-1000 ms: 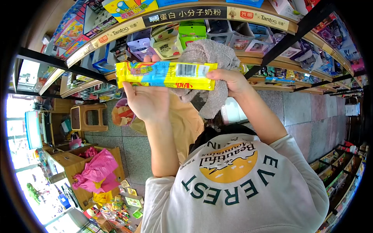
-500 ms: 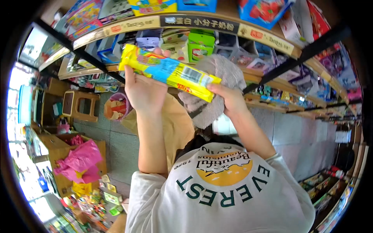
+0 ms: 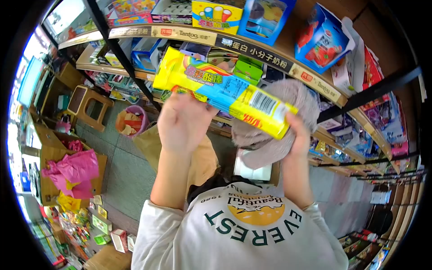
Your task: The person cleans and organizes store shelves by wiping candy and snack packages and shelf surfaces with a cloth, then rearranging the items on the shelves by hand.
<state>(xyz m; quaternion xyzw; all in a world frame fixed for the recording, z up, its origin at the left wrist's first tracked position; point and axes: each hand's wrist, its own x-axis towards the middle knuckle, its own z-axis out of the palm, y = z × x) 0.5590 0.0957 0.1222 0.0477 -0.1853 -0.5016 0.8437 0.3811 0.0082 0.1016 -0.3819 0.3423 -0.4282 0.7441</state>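
Observation:
A long yellow and blue candy packet [image 3: 220, 90] with a barcode slants across the view, its left end higher. My left hand [image 3: 186, 119] is closed at the lower edge of the packet's left part; its fingers are partly hidden behind it and slightly blurred. With the thumb on the front, my right hand [image 3: 297, 137] grips the packet's right end. A grey fluffy cloth [image 3: 270, 146] is bunched behind the packet, against my right hand.
Shelves stocked with packaged goods curve ahead, with a labelled shelf edge [image 3: 256, 53] and black posts. A yellow candy box [image 3: 217, 18] stands on the upper shelf. Left are a stool [image 3: 90, 108], a pink bin [image 3: 140, 118], and a carton with a pink bag [image 3: 74, 173]. Several goods lie on the floor.
The packet and both hands appear lower and farther right, closer to the camera. My left thumb no longer shows on the packet's front. The view has turned, showing more of the upper shelf.

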